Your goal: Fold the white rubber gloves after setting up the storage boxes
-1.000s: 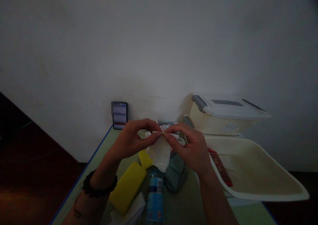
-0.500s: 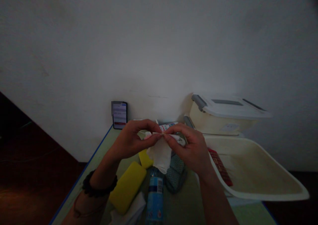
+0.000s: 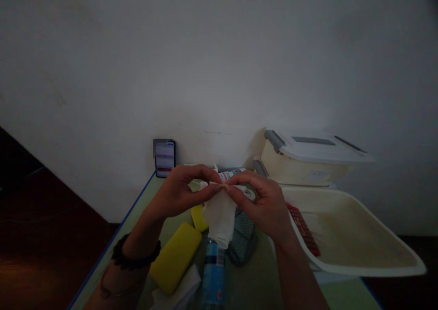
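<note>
Between the pinched thumbs and forefingers of my left hand (image 3: 190,189) and my right hand (image 3: 262,203) hangs a thin white cloth (image 3: 221,216), which could be a sock or a glove. Both hands grip its upper edge, fingertips nearly touching. Its lower end dangles just above a blue labelled bottle (image 3: 214,273) lying on the table. Left of the bottle is a yellow sponge (image 3: 176,257), with a second yellow piece (image 3: 198,218) behind it. A grey-green knitted item (image 3: 242,239) lies under my right hand. Another white cloth (image 3: 181,289) sits near the front.
A phone (image 3: 165,158) leans on the wall at the back left. To the right stand a cream basin (image 3: 362,228) with a red item (image 3: 303,230) along its inner left side and a lidded storage box (image 3: 304,164). A printed package (image 3: 232,174) lies behind my hands.
The hanging end of the white cloth has swung slightly downward and left, covering more of the bottle's top. Both hands keep their pinch and have hardly moved.
</note>
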`<state>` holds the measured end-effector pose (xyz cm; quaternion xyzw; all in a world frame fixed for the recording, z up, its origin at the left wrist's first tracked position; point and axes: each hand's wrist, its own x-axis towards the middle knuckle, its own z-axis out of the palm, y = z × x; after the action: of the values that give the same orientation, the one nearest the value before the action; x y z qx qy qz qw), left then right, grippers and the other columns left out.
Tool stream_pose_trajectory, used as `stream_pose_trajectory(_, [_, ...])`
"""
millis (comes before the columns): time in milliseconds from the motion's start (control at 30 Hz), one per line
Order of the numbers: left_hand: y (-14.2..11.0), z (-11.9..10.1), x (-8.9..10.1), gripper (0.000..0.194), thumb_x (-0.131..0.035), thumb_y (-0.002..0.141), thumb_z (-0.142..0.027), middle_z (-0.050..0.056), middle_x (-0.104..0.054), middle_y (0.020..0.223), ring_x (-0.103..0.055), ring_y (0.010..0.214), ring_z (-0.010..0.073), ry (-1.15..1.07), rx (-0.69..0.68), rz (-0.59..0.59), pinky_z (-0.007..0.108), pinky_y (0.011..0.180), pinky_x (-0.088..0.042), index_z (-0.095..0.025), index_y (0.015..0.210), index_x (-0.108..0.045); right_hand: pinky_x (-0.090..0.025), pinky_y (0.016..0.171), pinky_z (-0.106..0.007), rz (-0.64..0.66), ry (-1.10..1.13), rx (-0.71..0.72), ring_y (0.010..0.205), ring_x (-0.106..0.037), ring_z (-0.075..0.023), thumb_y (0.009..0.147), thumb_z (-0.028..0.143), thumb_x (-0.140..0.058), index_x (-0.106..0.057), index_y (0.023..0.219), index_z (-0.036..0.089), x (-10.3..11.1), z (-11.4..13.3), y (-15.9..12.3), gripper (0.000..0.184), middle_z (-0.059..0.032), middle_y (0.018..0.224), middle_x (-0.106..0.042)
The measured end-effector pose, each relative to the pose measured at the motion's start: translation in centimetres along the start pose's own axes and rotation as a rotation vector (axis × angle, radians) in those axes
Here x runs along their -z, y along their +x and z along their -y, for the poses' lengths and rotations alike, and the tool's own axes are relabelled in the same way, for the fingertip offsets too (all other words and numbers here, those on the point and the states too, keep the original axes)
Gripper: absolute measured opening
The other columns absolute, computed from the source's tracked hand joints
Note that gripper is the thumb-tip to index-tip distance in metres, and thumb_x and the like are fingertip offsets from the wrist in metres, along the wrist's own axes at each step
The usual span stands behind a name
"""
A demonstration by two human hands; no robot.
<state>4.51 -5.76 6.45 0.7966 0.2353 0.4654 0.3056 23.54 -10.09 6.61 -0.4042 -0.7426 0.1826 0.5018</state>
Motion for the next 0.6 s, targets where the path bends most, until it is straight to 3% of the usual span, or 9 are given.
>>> stream_pose_trajectory(600, [0.04,-0.14,-0.05,0.005,-0.069,0.079,-0.017,0.003,-0.074,0.079,-0.065,0.069,0.0109,-0.029,-0.011,-0.018,0.019,0.066,-0.052,-0.016,0.084,-0.070,-0.049,0.063,-0.027,-0.050,0.007,0.027,0.067,-0.063,-0.0131,0.081,0.020,-0.065,-0.066,0.081,0.021,-0.08,0.09,-0.06,0.001,0.0006,0.076,-0.070])
